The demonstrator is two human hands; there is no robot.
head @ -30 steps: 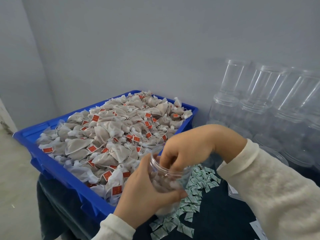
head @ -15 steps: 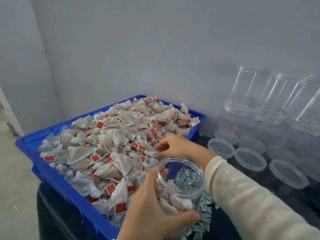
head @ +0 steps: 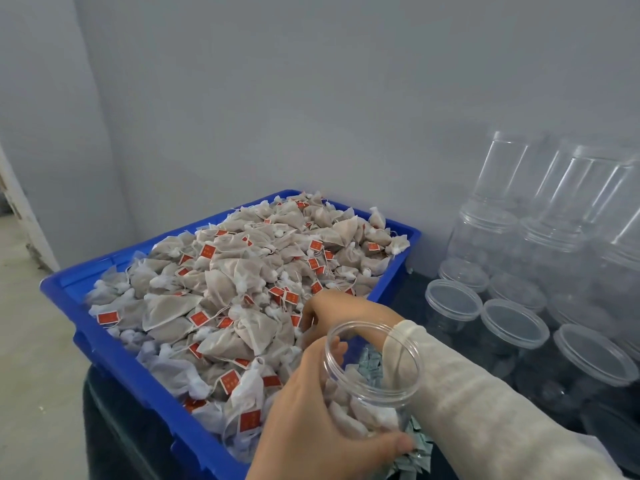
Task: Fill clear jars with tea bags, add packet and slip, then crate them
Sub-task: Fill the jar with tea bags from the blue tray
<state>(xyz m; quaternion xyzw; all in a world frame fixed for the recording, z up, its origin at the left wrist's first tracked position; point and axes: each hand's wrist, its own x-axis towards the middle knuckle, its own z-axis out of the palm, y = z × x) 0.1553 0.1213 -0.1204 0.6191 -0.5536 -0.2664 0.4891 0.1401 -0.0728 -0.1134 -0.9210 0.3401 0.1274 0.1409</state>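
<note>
Left hand (head: 311, 415) grip wraps the clear round plastic jar (head: 372, 386), part-filled; beyond it, right hand (head: 341, 311) digs among beige tea bags (head: 221, 289) in the blue plastic crate (head: 114, 351), finger closure hidden.

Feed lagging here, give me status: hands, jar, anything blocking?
Left hand grips jar, partly filled. Right hand down among tea bags in crate. Nothing blocking.

A soft, cream-white knitted sleeve (head: 485, 403) is worn on the right arm. It is a little fuzzy, and its cuff ends at the wrist. The right hand (head: 341, 310) is bare. The left hand (head: 311, 431) is bare too. No rings or watch can be seen on either hand.
</note>
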